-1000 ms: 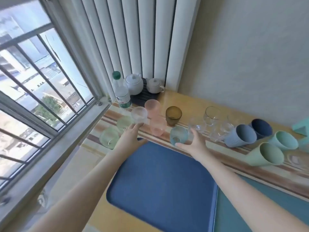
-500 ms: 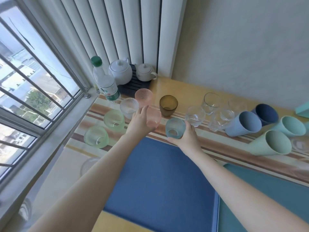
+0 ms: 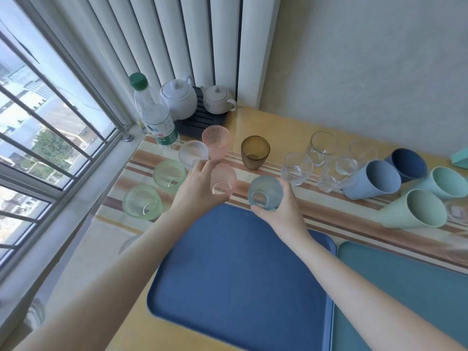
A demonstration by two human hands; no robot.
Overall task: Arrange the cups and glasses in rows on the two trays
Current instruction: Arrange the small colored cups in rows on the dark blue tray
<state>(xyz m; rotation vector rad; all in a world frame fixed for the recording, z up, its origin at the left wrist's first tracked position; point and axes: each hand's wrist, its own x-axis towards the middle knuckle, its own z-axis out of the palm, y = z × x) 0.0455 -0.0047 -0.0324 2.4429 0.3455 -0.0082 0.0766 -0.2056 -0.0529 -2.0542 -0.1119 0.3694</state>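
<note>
1. The left hand [image 3: 200,188] is curled around a pink glass [image 3: 222,179], fingers closed on its left side; the glass sits at about 12 o'clock from the blue tray [image 3: 235,274], just past its far edge.
2. The right hand [image 3: 281,211] is wrapped around a blue glass [image 3: 264,192] from the right and below, at 1 o'clock of the same tray; whether the glass is lifted off the striped cloth [image 3: 329,211] is hard to tell.
3. A second pink glass [image 3: 216,145], a clear textured glass [image 3: 192,153] and two green glasses [image 3: 168,173] [image 3: 141,202] stand at 10 to 11 o'clock of the left hand.
4. An amber glass [image 3: 254,152] stands upright at 12 o'clock of the blue glass.
5. Clear glasses [image 3: 296,168] and plastic cups [image 3: 372,179] lie at 2 to 3 o'clock, several tipped on their sides.
6. A teal tray [image 3: 405,287] lies touching the blue tray's right edge.
</note>
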